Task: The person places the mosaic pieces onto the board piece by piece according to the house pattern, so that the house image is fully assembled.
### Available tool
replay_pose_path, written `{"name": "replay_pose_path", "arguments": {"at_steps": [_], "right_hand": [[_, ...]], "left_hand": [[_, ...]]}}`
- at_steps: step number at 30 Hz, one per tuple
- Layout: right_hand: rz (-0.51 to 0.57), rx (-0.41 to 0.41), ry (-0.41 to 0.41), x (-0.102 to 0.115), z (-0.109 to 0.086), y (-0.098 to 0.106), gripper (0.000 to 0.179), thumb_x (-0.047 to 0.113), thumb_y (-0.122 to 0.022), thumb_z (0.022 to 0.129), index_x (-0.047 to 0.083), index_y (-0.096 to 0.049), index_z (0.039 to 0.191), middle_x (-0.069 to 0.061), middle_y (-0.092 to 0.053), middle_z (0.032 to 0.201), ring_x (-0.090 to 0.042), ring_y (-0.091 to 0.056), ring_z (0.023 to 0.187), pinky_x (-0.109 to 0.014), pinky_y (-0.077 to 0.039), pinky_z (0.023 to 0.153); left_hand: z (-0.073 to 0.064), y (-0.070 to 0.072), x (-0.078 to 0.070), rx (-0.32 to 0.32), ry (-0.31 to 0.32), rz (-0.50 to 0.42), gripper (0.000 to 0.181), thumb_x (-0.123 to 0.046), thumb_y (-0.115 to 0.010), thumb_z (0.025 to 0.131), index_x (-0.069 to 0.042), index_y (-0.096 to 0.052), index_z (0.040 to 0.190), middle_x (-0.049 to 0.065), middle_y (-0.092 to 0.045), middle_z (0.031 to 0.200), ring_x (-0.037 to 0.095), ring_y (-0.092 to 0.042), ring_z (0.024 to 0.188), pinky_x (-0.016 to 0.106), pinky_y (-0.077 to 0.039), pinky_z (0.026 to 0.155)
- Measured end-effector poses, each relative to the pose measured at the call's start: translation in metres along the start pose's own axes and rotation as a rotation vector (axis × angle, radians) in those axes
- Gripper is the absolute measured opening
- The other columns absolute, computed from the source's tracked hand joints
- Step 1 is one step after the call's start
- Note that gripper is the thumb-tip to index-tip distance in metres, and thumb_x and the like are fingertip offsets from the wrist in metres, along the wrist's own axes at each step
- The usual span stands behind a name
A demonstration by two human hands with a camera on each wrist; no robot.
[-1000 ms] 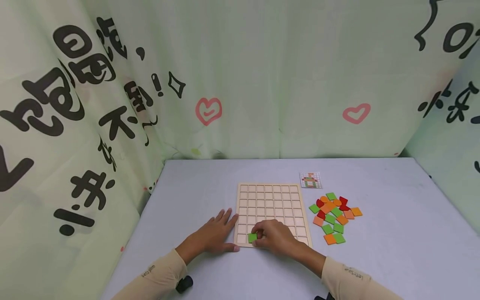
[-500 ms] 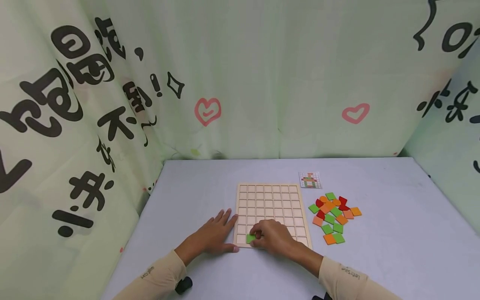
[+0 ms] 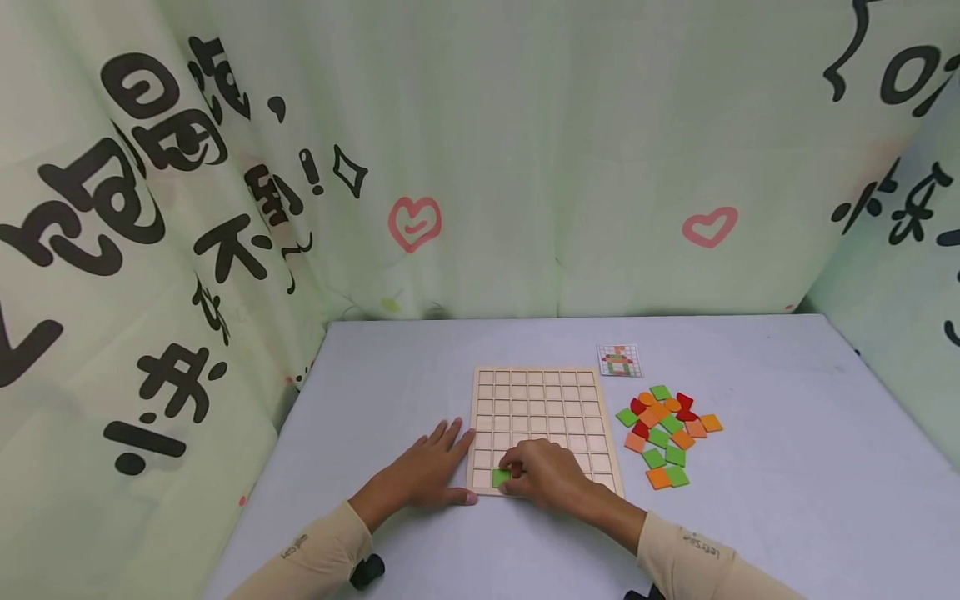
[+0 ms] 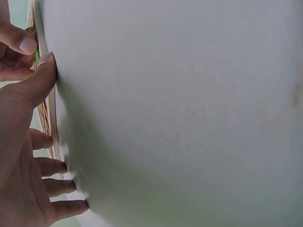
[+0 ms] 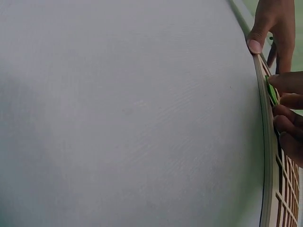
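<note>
A wooden grid board (image 3: 537, 392) lies flat on the table, divided into rows of square cells. My right hand (image 3: 551, 475) bends over its front row and pinches a green square tile (image 3: 501, 477) near the front left corner. In the right wrist view, thumb and fingertips sit at the ends of that green tile (image 5: 271, 91), which looks slightly tilted. Whether it is fully down in a cell I cannot tell. My left hand (image 3: 431, 467) rests with straight, spread fingers against the board's left edge, its thumb at the front left corner, as the left wrist view also shows.
Right of the board lies a loose pile of green, orange and red tiles (image 3: 660, 437), some square, some rounded. Behind the pile is a small pattern card (image 3: 620, 361) with a coloured grid picture. A pale curtain (image 3: 558, 167) hangs behind the white table (image 3: 795, 417).
My right hand and the green tile have shifted very slightly left over the board's front row. The left hand stays at the board's edge.
</note>
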State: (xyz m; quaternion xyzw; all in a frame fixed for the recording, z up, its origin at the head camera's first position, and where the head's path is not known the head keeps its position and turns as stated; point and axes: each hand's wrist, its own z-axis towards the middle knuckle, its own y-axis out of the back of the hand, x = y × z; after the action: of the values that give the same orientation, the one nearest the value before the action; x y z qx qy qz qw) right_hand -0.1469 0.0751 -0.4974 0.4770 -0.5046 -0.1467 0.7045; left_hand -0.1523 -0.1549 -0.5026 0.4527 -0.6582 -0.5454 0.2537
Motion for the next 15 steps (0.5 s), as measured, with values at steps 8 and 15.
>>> {"name": "replay_pose_path", "arguments": {"at_steps": [8,15], "right_hand": [[0.034,0.032,0.002,-0.005,-0.002,0.013,0.026,0.02,-0.082,0.082,0.01,-0.075,0.104,0.011,-0.069,0.079,-0.002,-0.054,0.069,-0.023,-0.043,0.06],[0.076,0.007,0.038,-0.021,-0.014,0.025,0.018,0.021,-0.074,0.09,0.012,-0.075,0.106,0.012,-0.069,0.083,0.001,-0.051,0.064,-0.02,-0.045,0.058]], "left_hand": [[0.0,0.001,-0.001,0.003,0.011,-0.003,0.098,-0.069,-0.063,0.086,-0.015,-0.028,0.16,0.014,-0.024,0.166,0.036,-0.025,0.153,0.055,-0.035,0.115],[0.001,-0.002,-0.001,-0.002,0.016,0.011,0.099,-0.07,-0.063,0.085,-0.015,-0.028,0.159,0.013,-0.024,0.166,0.036,-0.025,0.153,0.054,-0.036,0.115]]}}
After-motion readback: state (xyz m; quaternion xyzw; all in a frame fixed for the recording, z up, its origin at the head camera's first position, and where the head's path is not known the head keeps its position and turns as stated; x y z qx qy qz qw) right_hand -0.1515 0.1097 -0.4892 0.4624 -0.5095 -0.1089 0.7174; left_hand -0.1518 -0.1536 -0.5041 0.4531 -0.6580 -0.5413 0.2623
